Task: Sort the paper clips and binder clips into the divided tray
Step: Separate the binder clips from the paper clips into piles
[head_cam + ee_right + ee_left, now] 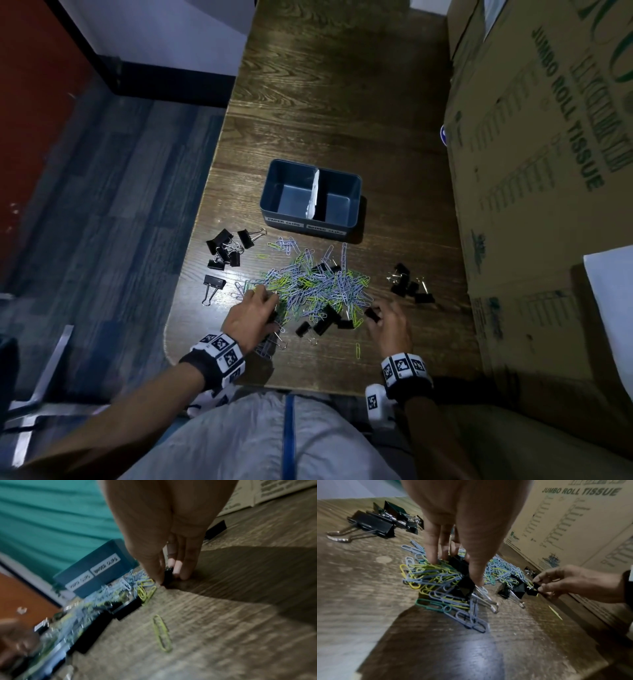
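Meanwhile right hand (390, 325) pinches a binder clip (372, 314) upright; left hand (248, 317) fingers press into the paper clips (315, 284).

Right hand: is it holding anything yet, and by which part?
Yes. The right hand pinches a small black binder clip by its black body, thumb on one side and fingers on the other, at the pile's right edge. It still sits low at the table.

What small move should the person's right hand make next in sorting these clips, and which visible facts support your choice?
Probably lift the black binder clip that the right hand pinches and carry it to the tray, into the right compartment, whose label seems to read binder clips. Both compartments look empty, so nothing is sorted yet, and the left hand is busy at the paper clip pile.
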`<state>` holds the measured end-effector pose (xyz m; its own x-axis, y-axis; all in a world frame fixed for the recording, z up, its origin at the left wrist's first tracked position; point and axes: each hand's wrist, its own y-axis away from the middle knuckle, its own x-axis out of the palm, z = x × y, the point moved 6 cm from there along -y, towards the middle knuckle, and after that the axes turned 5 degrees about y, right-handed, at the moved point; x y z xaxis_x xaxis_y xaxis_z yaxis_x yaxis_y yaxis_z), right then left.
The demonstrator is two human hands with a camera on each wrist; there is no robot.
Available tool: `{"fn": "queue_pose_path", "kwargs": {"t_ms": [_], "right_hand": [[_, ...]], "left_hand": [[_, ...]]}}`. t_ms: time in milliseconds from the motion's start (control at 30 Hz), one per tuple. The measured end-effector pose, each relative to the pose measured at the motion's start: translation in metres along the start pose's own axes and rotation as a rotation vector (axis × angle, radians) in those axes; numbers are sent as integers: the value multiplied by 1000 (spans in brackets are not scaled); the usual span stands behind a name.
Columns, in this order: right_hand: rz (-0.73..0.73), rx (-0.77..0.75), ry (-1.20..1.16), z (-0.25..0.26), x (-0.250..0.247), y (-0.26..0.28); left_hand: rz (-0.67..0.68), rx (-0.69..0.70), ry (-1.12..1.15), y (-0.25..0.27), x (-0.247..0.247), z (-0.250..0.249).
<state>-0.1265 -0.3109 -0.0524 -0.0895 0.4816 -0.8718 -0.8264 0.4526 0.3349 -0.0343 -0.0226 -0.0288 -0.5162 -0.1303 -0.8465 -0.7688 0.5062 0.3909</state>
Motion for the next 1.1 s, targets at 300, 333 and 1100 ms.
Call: {"fn": "queue_pose_path", "kwargs": {"t_ms": [300,333,1100], "right_hand": [[52,249,-481,-10,0,-6],[63,242,-509,-11,-2,-9],[-187,22,19,-4,-59,-24]], "left_hand": [[-18,53,245,-10,-12,-9],[-28,25,307,-11,-14,-7],[-238,47,-35,-1,-70,62]]}}
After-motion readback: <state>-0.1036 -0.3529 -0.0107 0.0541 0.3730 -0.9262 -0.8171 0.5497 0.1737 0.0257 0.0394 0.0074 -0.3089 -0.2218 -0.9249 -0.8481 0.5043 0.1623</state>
